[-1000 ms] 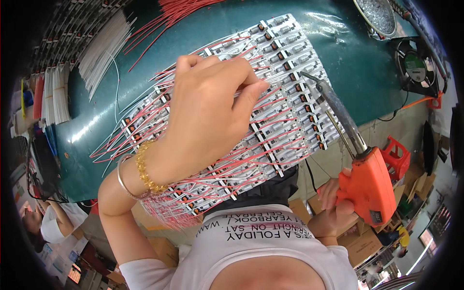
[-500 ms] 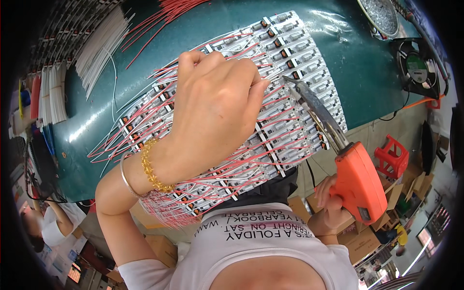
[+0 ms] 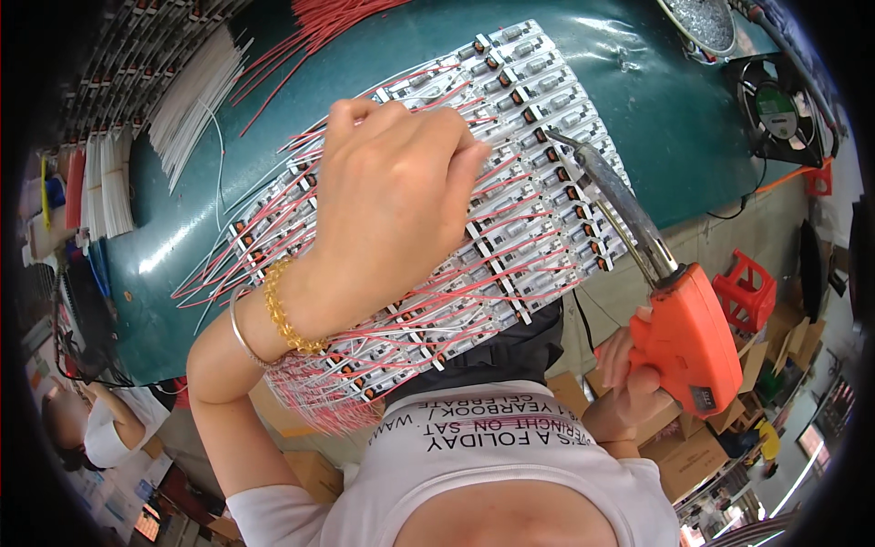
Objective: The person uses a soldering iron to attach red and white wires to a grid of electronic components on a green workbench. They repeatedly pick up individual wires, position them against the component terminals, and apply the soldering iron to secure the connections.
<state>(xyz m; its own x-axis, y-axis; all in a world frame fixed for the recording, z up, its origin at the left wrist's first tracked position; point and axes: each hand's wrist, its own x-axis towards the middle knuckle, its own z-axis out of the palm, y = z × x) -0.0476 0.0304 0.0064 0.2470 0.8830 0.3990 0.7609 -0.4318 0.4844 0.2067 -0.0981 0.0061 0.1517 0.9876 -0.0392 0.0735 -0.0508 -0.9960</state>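
My right hand (image 3: pixel 635 374) grips an orange soldering gun (image 3: pixel 685 342), its long metal tip slanting up and left to the board panel. A panel of small white circuit boards (image 3: pixel 556 100) with black-and-orange parts lies across the table's near edge. Many red and white wires (image 3: pixel 510 223) run leftward from the boards. Over the panel's middle hovers my left hand (image 3: pixel 392 173), closed, thumb pressed to the forefinger. What it pinches, just left of the soldering tip, is too small to make out. A yellow bead bracelet and a bangle circle that wrist.
Bundles of white wires (image 3: pixel 191 109) and red wires (image 3: pixel 337 20) lie on the green table (image 3: pixel 164 228). More board panels (image 3: pixel 118 64) stand far left. At the right are a metal bowl (image 3: pixel 704 25), a black fan (image 3: pixel 777 109) and a red stool (image 3: pixel 745 290). Someone sits at the lower left.
The panel and my left hand sit slightly further left in view. The soldering gun has shifted a little right; its tip now rests further down the row relative to the boards' top edge.
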